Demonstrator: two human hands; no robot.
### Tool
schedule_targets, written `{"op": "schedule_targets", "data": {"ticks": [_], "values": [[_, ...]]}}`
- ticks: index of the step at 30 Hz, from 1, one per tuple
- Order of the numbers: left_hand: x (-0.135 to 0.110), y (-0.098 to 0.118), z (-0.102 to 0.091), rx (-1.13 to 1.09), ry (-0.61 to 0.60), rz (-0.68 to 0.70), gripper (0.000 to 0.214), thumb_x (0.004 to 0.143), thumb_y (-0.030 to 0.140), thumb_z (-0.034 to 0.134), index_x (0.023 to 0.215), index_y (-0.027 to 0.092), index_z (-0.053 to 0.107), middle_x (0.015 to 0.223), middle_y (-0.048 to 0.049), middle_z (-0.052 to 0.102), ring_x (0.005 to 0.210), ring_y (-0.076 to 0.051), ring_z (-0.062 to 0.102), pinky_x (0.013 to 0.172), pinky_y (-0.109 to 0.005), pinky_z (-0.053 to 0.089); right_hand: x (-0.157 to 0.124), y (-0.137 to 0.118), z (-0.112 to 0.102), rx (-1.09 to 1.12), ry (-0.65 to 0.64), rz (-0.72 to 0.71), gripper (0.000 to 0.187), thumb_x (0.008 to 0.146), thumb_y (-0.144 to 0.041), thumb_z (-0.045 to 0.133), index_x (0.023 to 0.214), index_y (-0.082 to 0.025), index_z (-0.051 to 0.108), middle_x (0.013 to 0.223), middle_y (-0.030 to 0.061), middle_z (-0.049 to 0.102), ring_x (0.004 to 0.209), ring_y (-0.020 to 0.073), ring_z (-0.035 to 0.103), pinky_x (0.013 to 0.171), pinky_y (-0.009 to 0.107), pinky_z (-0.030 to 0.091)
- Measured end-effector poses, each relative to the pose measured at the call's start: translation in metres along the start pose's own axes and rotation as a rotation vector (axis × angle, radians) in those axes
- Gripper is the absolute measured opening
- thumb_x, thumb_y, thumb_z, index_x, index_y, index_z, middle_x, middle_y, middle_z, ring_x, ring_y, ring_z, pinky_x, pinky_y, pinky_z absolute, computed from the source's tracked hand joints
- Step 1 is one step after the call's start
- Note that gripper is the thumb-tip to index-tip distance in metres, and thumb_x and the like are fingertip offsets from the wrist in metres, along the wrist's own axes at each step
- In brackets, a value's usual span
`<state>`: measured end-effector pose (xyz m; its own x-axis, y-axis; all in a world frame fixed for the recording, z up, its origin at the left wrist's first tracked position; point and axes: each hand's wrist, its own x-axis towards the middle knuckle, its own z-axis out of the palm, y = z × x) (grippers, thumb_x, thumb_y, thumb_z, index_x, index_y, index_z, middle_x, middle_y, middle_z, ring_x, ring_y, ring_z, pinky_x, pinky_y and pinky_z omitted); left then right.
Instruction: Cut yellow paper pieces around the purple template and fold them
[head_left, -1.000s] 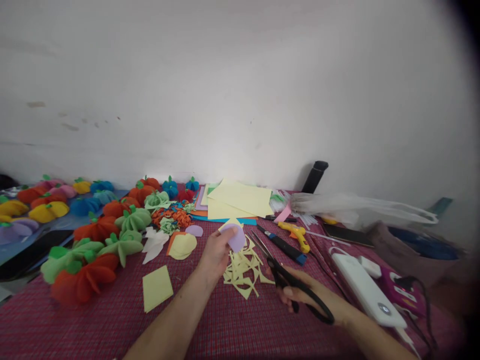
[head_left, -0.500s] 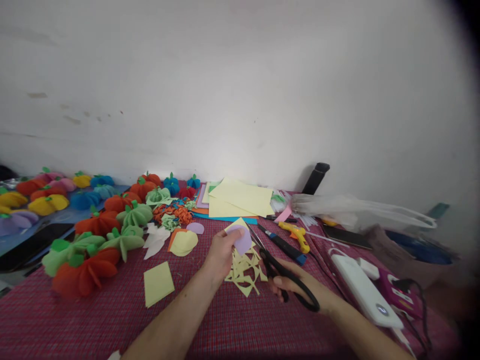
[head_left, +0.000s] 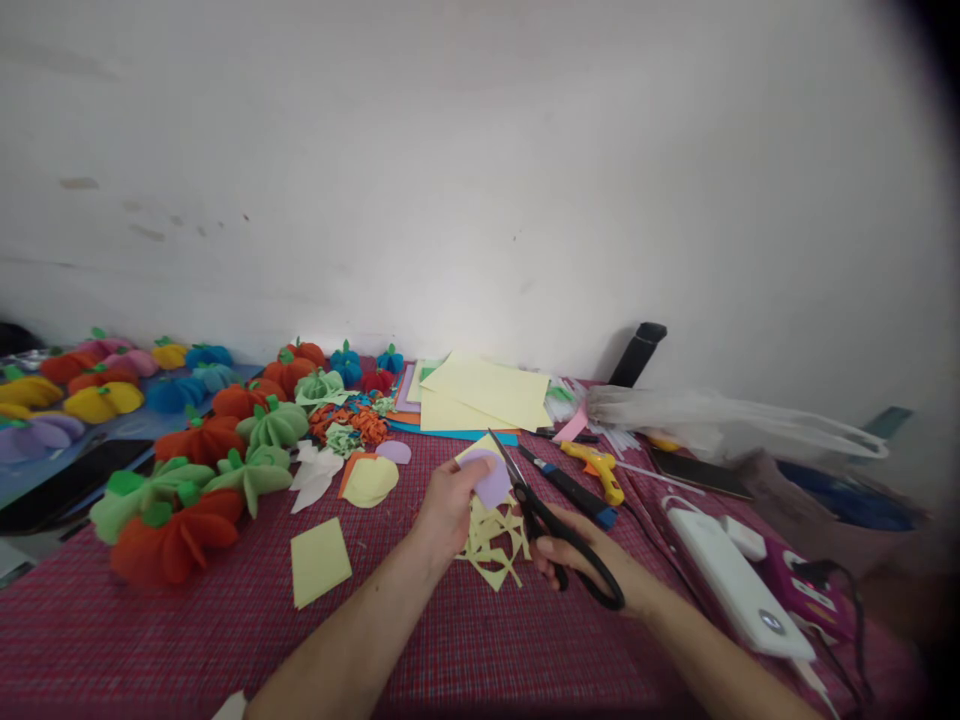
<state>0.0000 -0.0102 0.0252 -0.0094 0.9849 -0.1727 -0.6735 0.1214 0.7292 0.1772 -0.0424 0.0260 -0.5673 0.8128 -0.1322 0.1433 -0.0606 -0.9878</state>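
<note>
My left hand (head_left: 448, 500) pinches a rounded lilac felt piece (head_left: 492, 482) laid over a pale yellow felt square (head_left: 475, 449). In my right hand (head_left: 570, 545) are black-handled scissors (head_left: 568, 540), their blades pointing up and lying along the right edge of the felt. Whether the blades are parted is hard to make out. Beneath the felt lies a heap of yellow offcuts (head_left: 495, 550). Left of my left hand are rounded yellow pieces (head_left: 370, 482), a lilac rounded piece (head_left: 394, 452) and a stack of yellow squares (head_left: 321, 562).
Several felt pumpkins (head_left: 180, 535) crowd the left side, with a dark phone (head_left: 82, 480) beside them. Yellow sheets (head_left: 487, 390) lie at the back. To the right are a utility knife (head_left: 568, 485), a yellow glue gun (head_left: 596, 468), a white power bank (head_left: 731, 570) and a plastic bag (head_left: 705, 410).
The scissors have shifted up and left, so their blades now lie against the felt's right edge. My left hand keeps hold of the felt pieces. The view has moved slightly.
</note>
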Motion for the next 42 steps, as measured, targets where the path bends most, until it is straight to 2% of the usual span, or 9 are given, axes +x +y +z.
{"op": "schedule_targets", "data": {"ticks": [8, 26, 29, 34, 42], "values": [[-0.001, 0.001, 0.001, -0.001, -0.009, -0.012, 0.019, 0.053, 0.020, 0.073, 0.065, 0.009, 0.063, 0.057, -0.0036, 0.065, 0.050, -0.013, 0.057, 0.053, -0.024, 0.041, 0.001, -0.006, 0.005, -0.008, 0.031, 0.009, 0.045, 0.077, -0.039, 0.059, 0.115, -0.018, 0.049, 0.065, -0.0028, 0.050, 0.054, 0.0097, 0.047, 0.051, 0.023, 0.039], [-0.001, 0.000, 0.000, -0.009, -0.016, -0.030, 0.022, 0.052, 0.021, 0.073, 0.067, 0.009, 0.062, 0.056, -0.0036, 0.064, 0.050, -0.014, 0.057, 0.053, -0.025, 0.041, 0.006, 0.004, 0.002, -0.011, 0.035, -0.018, 0.044, 0.079, -0.038, 0.057, 0.116, -0.016, 0.047, 0.063, -0.0035, 0.048, 0.052, 0.0081, 0.044, 0.049, 0.021, 0.039], [-0.001, 0.000, 0.001, 0.002, -0.015, -0.034, 0.022, 0.052, 0.022, 0.074, 0.066, 0.009, 0.062, 0.056, -0.0041, 0.064, 0.049, -0.014, 0.056, 0.052, -0.025, 0.041, 0.005, 0.003, 0.002, -0.023, 0.028, -0.031, 0.037, 0.078, -0.039, 0.057, 0.106, -0.015, 0.052, 0.061, -0.0034, 0.047, 0.051, 0.0079, 0.043, 0.048, 0.021, 0.038], [0.001, -0.001, 0.000, 0.004, -0.028, -0.037, 0.022, 0.052, 0.021, 0.074, 0.065, 0.009, 0.063, 0.057, -0.0047, 0.065, 0.050, -0.014, 0.057, 0.053, -0.026, 0.042, 0.002, -0.004, 0.001, -0.057, 0.037, -0.033, 0.026, 0.076, -0.040, 0.057, 0.072, -0.015, 0.053, 0.058, -0.0036, 0.045, 0.049, 0.0071, 0.042, 0.046, 0.020, 0.037], [0.001, -0.003, -0.001, 0.022, -0.026, -0.028, 0.022, 0.051, 0.020, 0.074, 0.067, 0.008, 0.064, 0.057, -0.0051, 0.065, 0.051, -0.014, 0.058, 0.056, -0.026, 0.044, 0.001, -0.004, -0.008, -0.100, 0.017, 0.011, 0.023, 0.076, -0.037, 0.057, 0.073, -0.016, 0.049, 0.059, -0.0049, 0.043, 0.048, 0.0058, 0.042, 0.042, 0.017, 0.036]]}}
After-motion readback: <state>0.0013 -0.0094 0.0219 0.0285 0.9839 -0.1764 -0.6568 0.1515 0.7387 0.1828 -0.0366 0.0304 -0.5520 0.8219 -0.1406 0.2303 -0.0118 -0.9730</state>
